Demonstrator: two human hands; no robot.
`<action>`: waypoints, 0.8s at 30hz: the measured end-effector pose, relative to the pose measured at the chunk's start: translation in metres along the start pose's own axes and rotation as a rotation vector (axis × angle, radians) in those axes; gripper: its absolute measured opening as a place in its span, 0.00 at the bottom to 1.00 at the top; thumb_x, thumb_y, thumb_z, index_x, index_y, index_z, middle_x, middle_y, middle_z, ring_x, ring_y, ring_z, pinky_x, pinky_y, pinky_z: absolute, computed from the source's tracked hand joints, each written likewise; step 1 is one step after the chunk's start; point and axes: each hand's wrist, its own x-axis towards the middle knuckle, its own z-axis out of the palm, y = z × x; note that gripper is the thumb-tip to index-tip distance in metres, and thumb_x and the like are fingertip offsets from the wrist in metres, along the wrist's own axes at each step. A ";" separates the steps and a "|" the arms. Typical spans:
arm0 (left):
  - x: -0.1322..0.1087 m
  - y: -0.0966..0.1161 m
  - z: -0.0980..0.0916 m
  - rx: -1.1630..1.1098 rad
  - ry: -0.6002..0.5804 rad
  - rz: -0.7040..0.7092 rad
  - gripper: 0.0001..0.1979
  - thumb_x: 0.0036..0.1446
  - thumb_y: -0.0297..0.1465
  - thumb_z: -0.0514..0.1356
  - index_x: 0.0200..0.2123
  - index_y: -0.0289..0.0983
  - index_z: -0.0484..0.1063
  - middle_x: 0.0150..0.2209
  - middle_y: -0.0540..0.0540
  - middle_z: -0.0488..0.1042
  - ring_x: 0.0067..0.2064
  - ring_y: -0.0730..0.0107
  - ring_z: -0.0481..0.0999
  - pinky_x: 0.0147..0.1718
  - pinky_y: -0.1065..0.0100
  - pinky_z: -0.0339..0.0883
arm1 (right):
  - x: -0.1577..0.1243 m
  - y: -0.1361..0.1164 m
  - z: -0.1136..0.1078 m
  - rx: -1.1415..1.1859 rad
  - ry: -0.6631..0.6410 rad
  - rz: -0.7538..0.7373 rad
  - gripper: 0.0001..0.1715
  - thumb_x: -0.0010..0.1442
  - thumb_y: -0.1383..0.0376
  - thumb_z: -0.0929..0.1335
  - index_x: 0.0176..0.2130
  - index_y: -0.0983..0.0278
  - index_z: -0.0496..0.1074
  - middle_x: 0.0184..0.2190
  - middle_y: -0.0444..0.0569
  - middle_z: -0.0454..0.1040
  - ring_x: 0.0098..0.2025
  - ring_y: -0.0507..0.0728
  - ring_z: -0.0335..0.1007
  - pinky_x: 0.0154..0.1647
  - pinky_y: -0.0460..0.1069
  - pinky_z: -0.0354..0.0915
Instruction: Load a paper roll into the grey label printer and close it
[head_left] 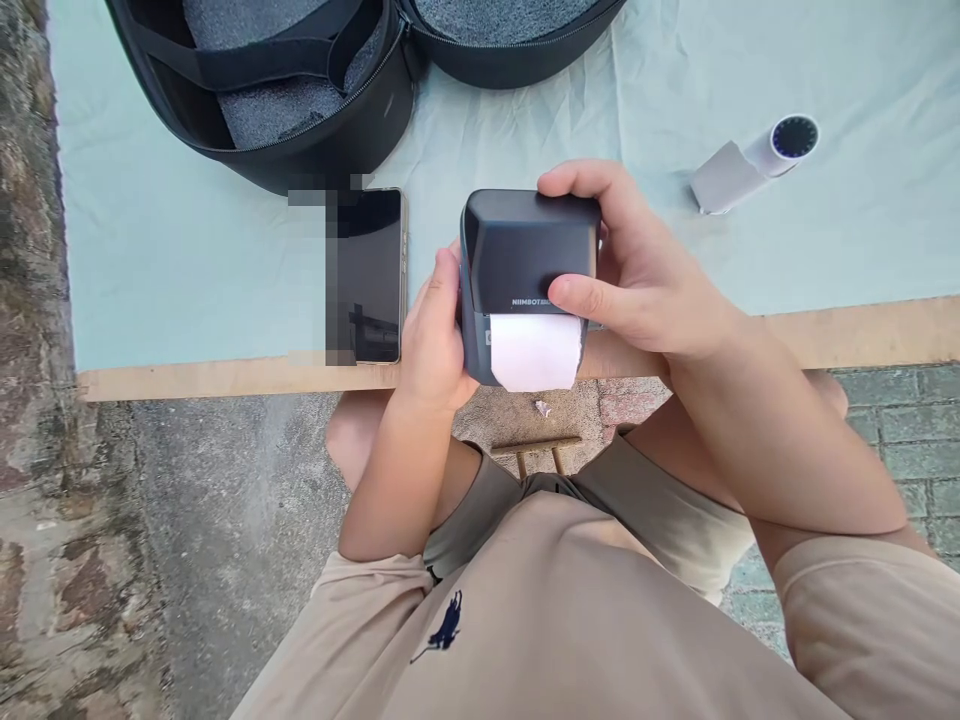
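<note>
A black label printer (534, 250) marked NIIMBOT is held up near the table's front edge, over my lap. White label paper (536, 352) sticks out of its front slot. My left hand (439, 335) grips the printer's left side, thumb along the edge and the other fingers mostly hidden behind it. My right hand (645, 265) wraps the right side, with one finger on the top rear corner and the thumb on the lid near the lettering. A phone (379, 275) with a dark screen lies just left of my left hand, partly covered by blurred blocks.
An open black zip case (375, 125) with grey foam inside stands at the back left. To the right, a roll of white paper (765, 155) lies partly unrolled. A pale cloth (187, 270) covers the table, whose wooden edge (862, 335) shows at the front.
</note>
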 end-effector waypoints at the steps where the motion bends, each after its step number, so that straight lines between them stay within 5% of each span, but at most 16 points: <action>1: 0.000 -0.001 -0.001 0.013 0.012 0.010 0.25 0.69 0.46 0.43 0.47 0.38 0.74 0.54 0.43 0.76 0.73 0.56 0.52 0.68 0.51 0.60 | 0.000 0.000 0.000 0.000 0.004 0.000 0.33 0.62 0.52 0.70 0.59 0.57 0.55 0.58 0.48 0.63 0.47 0.51 0.70 0.41 0.46 0.74; 17: 0.006 -0.006 -0.010 0.059 0.012 0.084 0.21 0.64 0.49 0.52 0.43 0.39 0.74 0.50 0.43 0.78 0.71 0.50 0.59 0.63 0.51 0.67 | 0.000 -0.004 0.003 0.084 0.008 0.013 0.34 0.57 0.53 0.72 0.55 0.56 0.55 0.54 0.48 0.65 0.49 0.55 0.68 0.46 0.50 0.73; 24: 0.006 -0.007 -0.013 -0.033 -0.032 0.125 0.12 0.66 0.35 0.52 0.38 0.40 0.74 0.38 0.48 0.79 0.68 0.58 0.65 0.64 0.56 0.65 | 0.000 -0.016 -0.001 -0.066 -0.053 0.025 0.44 0.50 0.51 0.76 0.57 0.54 0.54 0.61 0.50 0.60 0.56 0.58 0.65 0.47 0.51 0.72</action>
